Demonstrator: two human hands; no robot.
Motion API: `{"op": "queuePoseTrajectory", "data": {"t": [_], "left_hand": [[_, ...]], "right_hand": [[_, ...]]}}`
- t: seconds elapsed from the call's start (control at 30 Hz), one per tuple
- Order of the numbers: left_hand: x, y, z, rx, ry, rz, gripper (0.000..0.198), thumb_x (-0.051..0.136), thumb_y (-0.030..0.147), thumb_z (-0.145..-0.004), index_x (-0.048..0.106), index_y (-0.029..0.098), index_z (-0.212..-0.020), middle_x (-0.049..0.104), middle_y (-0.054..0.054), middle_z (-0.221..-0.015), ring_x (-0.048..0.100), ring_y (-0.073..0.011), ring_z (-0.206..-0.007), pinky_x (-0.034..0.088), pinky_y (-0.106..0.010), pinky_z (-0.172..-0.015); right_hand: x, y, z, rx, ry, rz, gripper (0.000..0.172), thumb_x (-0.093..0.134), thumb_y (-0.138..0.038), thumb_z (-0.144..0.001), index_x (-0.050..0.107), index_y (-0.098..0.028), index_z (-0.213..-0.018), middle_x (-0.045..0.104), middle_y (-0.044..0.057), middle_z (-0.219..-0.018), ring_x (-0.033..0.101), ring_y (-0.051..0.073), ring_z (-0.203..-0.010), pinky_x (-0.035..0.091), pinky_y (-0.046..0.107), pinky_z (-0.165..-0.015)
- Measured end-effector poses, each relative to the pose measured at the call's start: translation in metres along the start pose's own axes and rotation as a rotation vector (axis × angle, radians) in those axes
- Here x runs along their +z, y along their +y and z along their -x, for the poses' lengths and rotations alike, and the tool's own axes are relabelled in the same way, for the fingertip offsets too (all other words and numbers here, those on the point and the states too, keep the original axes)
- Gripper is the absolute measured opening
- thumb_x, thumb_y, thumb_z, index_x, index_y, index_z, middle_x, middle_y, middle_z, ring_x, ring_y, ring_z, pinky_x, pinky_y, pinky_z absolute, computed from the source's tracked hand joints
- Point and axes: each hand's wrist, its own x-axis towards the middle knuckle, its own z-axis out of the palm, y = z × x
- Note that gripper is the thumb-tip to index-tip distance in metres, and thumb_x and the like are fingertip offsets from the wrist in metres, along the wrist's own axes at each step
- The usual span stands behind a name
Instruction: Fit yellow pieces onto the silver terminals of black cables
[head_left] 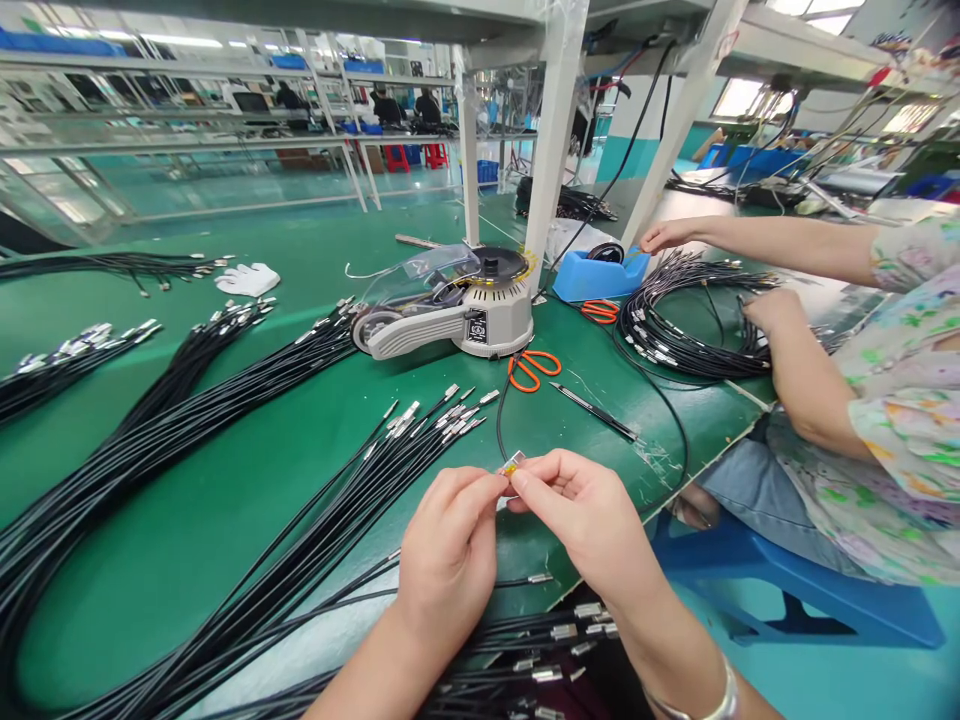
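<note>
My left hand (451,535) and my right hand (589,515) meet above the green table, fingertips pinched together around one small metal cable connector (517,459). A bit of amber tape shows on the connector between my thumbs; its lower part is hidden by my fingers. A thin black cable (500,425) curves up from behind my left fingertips toward the tape dispenser. Left of my hands lies a bundle of black cables (352,525) with silver connector ends. More cables with metal connectors (551,632) lie beneath my wrists at the table's near edge.
Ahead stands a round tape dispenser (495,325), with orange-handled scissors (534,370) and a slim knife-like tool (596,412) close by. On the right, a co-worker's arms (795,340) reach over a cable coil (652,320) and a blue tape holder (592,278). A white glove (247,280) lies at left.
</note>
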Motion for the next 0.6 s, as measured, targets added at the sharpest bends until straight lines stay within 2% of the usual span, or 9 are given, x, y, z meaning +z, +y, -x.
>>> {"op": "queuePoseTrajectory", "data": {"t": [0.47,0.6], "left_hand": [[0.0002,-0.0001,0.0008,0.021,0.001,-0.054,0.032,0.048,0.005,-0.086,0.06,0.023,-0.11,0.063,-0.002,-0.087,0.061,-0.0111,-0.078,0.05,-0.022,-0.069],[0.0035,-0.0027,0.0021,-0.049,0.016,-0.097,0.028,0.047,0.01,-0.088,0.059,0.021,-0.11,0.062,-0.004,-0.09,0.061,-0.0128,-0.08,0.051,-0.025,-0.071]], "right_hand": [[-0.0027,0.0046,-0.0037,-0.023,-0.059,0.079,0.022,0.069,-0.037,-0.073,0.066,-0.015,-0.07,0.069,0.003,-0.067,0.063,0.015,-0.065,0.05,0.027,-0.065],[-0.0001,0.0084,-0.003,0.007,-0.077,-0.01,0.027,0.07,-0.041,-0.071,0.068,-0.015,-0.075,0.071,0.005,-0.073,0.066,0.018,-0.072,0.054,0.03,-0.07]]}}
